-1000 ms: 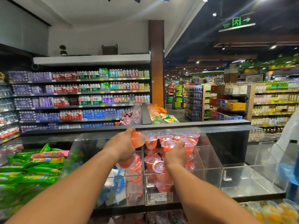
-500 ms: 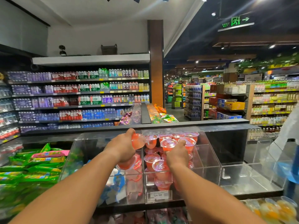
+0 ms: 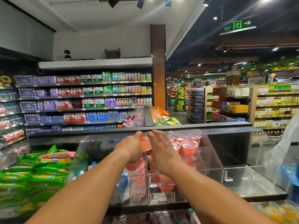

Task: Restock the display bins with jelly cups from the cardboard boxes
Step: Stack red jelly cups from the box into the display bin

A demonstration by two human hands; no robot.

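Beside the clear bin, green snack packs; behind, bottle shelves

free: clear bin right of jelly cups | blocked: middle bin heaped with cups | behind: dark ledge

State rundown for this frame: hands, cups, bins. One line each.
left hand: grips a red jelly cup, cup tilted on its side.
right hand: fingers straight, beside that cup, holding nothing.
middle bin: stacked with red jelly cups, nearly full.
right bin: no cups visible.
price tag: in place, reads 14.90.
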